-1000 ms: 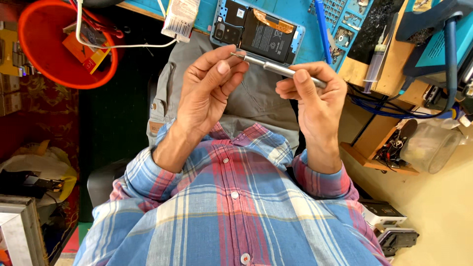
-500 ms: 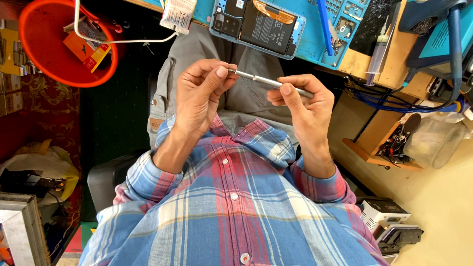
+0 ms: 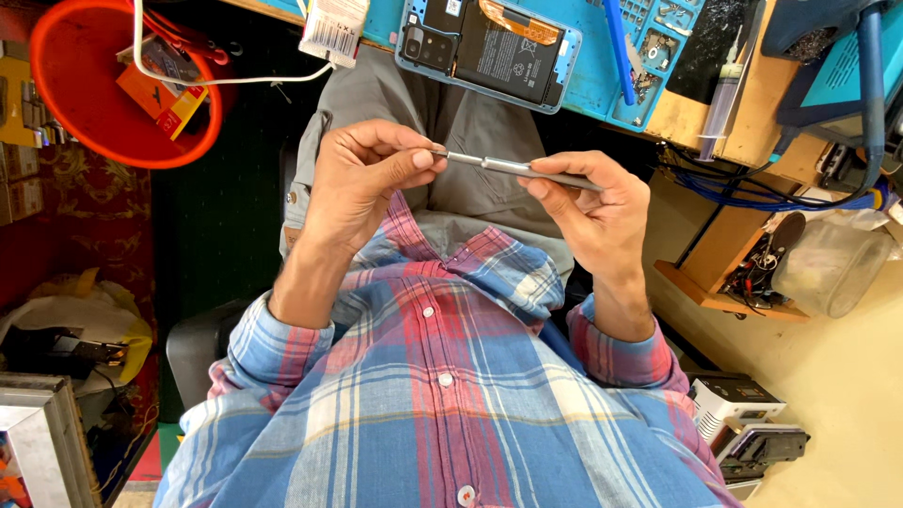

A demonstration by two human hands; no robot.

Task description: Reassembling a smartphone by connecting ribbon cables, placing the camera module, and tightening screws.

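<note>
— Two hands, one tool?
— Yes: one slim metal precision screwdriver (image 3: pixel 513 169), held level above the lap, below the one opened smartphone (image 3: pixel 489 47) on the table (image 3: pixel 602 85). The left hand (image 3: pixel 362 183) pinches its tip end; the right hand (image 3: pixel 593 207) clamps the handle.
— Handling?
— Probably light, stiff, smooth; grip the thicker handle.

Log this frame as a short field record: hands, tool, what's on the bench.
view: head camera, looking down over a plaid shirt
left hand: fingertips pinch the tip end of a slim metal screwdriver
right hand: grip closed around the screwdriver's handle end
tool pose: near level, held above the lap, clear of the bench
bench: blue work mat with an opened phone, back off, battery showing
left of bench: red bucket with a white cable
right: clear plastic jar on its side
</note>
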